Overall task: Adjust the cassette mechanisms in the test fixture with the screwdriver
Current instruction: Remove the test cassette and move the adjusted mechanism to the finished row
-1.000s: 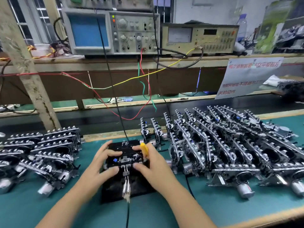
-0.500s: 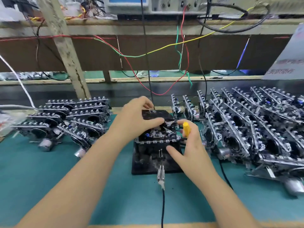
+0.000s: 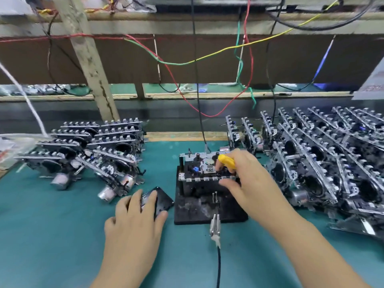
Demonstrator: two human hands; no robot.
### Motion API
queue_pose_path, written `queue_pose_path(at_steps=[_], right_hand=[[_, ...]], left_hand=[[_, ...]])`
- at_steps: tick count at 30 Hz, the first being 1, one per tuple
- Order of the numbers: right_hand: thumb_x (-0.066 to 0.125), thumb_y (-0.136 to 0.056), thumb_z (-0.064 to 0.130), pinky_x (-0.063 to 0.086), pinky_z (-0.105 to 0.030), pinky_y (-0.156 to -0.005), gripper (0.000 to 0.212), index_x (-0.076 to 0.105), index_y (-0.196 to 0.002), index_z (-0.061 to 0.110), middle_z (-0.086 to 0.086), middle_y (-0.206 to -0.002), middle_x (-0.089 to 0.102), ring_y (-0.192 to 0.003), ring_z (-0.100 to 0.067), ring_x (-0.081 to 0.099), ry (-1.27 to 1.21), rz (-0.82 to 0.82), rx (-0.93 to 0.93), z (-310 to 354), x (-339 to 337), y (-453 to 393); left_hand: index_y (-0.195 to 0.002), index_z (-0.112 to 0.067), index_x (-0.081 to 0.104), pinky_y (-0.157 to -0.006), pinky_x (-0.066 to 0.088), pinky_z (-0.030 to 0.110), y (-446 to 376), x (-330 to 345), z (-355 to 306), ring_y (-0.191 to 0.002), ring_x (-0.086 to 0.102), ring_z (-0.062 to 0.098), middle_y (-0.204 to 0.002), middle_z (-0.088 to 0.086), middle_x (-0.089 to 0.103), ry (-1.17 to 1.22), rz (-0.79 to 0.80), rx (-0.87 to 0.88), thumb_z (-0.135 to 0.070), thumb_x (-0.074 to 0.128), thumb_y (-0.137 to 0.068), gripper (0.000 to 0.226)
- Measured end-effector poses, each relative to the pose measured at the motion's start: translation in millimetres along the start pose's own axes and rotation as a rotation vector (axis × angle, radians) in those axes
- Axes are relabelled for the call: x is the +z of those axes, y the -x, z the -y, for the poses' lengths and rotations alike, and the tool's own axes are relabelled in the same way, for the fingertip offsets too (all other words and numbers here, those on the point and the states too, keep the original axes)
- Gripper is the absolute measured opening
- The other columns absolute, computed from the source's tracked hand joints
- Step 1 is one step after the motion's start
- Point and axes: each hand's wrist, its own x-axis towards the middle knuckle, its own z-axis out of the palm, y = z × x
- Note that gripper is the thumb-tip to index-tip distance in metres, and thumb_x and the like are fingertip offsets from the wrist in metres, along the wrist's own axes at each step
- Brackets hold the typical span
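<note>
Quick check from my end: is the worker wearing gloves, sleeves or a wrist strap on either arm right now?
No. The left hand and right hand are bare, with no gloves or finger cots. Both forearms are uncovered to the bottom edge of the head view; no sleeve, watch, wrist strap or cable shows on either.

- only one view is showing: a wide-angle camera worn on the person's head, looking forward and down.
- it is sitting close above the bench, with both forearms entering from the bottom edge.
- the test fixture (image 3: 209, 196) is lying centre frame, just under the right hand (image 3: 247, 181) fingers.
- beyond the fingertips it is facing the shelf (image 3: 187, 19) and hanging wires.
</note>
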Motion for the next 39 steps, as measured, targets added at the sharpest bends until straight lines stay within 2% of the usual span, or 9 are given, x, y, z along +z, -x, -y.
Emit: queue_pose_path(at_steps=[2, 6, 13, 16, 22, 29, 32, 35, 39], right_hand=[[0.072, -0.09, 0.008, 0.039, -0.03, -0.08, 0.024, 0.055, -0.104, 0.019, 0.011, -0.094, 0.048, -0.089, -0.01, 0.046, -0.101, -0.029, 0.006, 8, -11, -5], [0.074, -0.09, 0.011, 0.038, -0.026, -0.075, 0.033, 0.044, -0.092, 0.025, 0.009, -0.097, 0.059, -0.082, -0.009, 0.048, -0.22, -0.101, -0.028, 25, -43, -9], [0.086, -0.078, 0.035, 0.051, -0.039, -0.072, 0.052, 0.034, -0.079, 0.03, 0.01, -0.089, 0.069, -0.069, -0.009, 0.054, -0.243, -0.222, 0.202, 19, -112, 31], [0.086, -0.075, 0.04, 0.052, -0.034, -0.073, 0.05, 0.038, -0.08, 0.031, 0.013, -0.088, 0.069, -0.07, -0.005, 0.057, -0.186, -0.269, 0.301, 6, -142, 53], [0.081, -0.072, 0.042, 0.056, -0.047, -0.076, 0.044, 0.039, -0.081, 0.032, 0.008, -0.09, 0.07, -0.074, -0.012, 0.064, -0.14, -0.34, 0.387, -13, -187, 78], [0.073, -0.052, 0.054, 0.053, -0.037, -0.07, 0.048, 0.041, -0.08, 0.03, 0.008, -0.081, 0.07, -0.074, -0.013, 0.068, 0.104, -0.629, 0.452, -55, -271, 95], [0.087, -0.067, 0.03, 0.055, -0.047, -0.082, 0.052, 0.036, -0.078, 0.03, 0.004, -0.088, 0.073, -0.086, -0.026, 0.07, 0.247, -0.698, 0.524, -105, -308, 109], [0.087, -0.073, 0.014, 0.048, -0.039, -0.075, 0.046, 0.043, -0.085, 0.026, -0.002, -0.086, 0.071, -0.085, -0.028, 0.066, 0.386, -0.705, 0.648, -160, -332, 124], [0.087, -0.075, 0.012, 0.049, -0.041, -0.074, 0.037, 0.058, -0.096, 0.005, -0.009, -0.085, 0.068, -0.09, -0.037, 0.066, 0.499, -0.673, 0.82, -218, -347, 141]], left_hand=[[-0.156, -0.04, 0.015, -0.118, 0.026, 0.035, -2, -9, -2, -0.153, 0.007, 0.015, -0.165, -0.011, 0.011, 0.048, -0.032, 0.049, -0.056, 0.011, -0.103, 0.056], [-0.137, -0.064, 0.041, -0.102, 0.04, 0.028, -12, -43, -18, -0.124, 0.046, -0.013, -0.136, -0.047, 0.042, 0.755, -0.015, 0.213, -0.076, 0.037, -0.084, 0.054], [-0.121, -0.054, 0.065, -0.102, 0.047, 0.045, -20, -72, -103, -0.12, 0.062, 0.003, -0.129, -0.022, 0.065, 1.338, 0.161, 0.418, -0.079, 0.074, -0.055, 0.071], [-0.113, -0.051, 0.071, -0.09, 0.059, 0.032, -16, -78, -141, -0.113, 0.067, 0.006, -0.121, -0.018, 0.07, 1.423, 0.257, 0.474, -0.065, 0.078, -0.053, 0.061], [-0.117, -0.061, 0.062, -0.106, 0.044, 0.041, -5, -107, -214, -0.11, 0.065, -0.003, -0.113, -0.035, 0.067, 1.372, 0.363, 0.571, -0.067, 0.068, -0.056, 0.062], [-0.149, -0.022, 0.046, -0.113, 0.038, 0.026, -7, -149, -346, -0.139, 0.032, -0.009, -0.159, -0.001, 0.033, 1.158, 0.347, 0.888, -0.049, 0.049, -0.076, 0.078], [-0.15, -0.016, 0.045, -0.116, 0.034, 0.043, -3, -146, -407, -0.143, 0.034, 0.022, -0.162, 0.007, 0.028, 1.279, 0.56, 0.824, -0.049, 0.048, -0.1, 0.06], [-0.151, -0.013, 0.04, -0.112, 0.038, 0.041, -6, -134, -462, -0.135, 0.044, 0.021, -0.158, 0.008, 0.038, 1.354, 0.904, 0.735, -0.054, 0.035, -0.105, 0.062], [-0.157, -0.008, 0.024, -0.12, 0.026, 0.049, -12, -117, -520, -0.15, 0.028, 0.028, -0.163, 0.013, 0.028, 1.411, 1.192, 0.579, -0.067, 0.022, -0.1, 0.082]])
